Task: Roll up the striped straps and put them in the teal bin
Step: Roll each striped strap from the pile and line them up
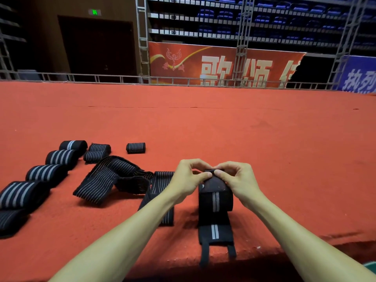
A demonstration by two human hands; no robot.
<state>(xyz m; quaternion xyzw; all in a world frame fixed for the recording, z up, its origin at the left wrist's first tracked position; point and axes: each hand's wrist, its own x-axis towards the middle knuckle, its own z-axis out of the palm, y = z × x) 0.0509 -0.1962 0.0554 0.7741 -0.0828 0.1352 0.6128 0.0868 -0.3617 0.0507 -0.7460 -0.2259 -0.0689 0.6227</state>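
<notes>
- Teal item (372,268): sliver only, cut off at the frame corner; unidentifiable.
- Thin-striped strap (162,178): midsection hidden behind left forearm (130,226).
- Held strap (215,198): top end covered by fingers (218,172).
- Rolled strap (10,219): cut off by the left edge.

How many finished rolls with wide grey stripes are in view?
4, in a diagonal row at left: farthest roll, second roll, third roll, nearest roll. The cropped left-edge bundle is thin-striped; more could lie off frame.

This is an indoor arena or sports hall. Tiers of blue folding seats (262,18) climb the far wall behind grey metal truss towers (142,37), a wide red fabric banner with large pale characters (223,62) hangs below them, a lit green exit sign (94,12) tops a dark double door (97,45), and rough red-orange carpet (203,123) covers a raised stage floor.
</notes>
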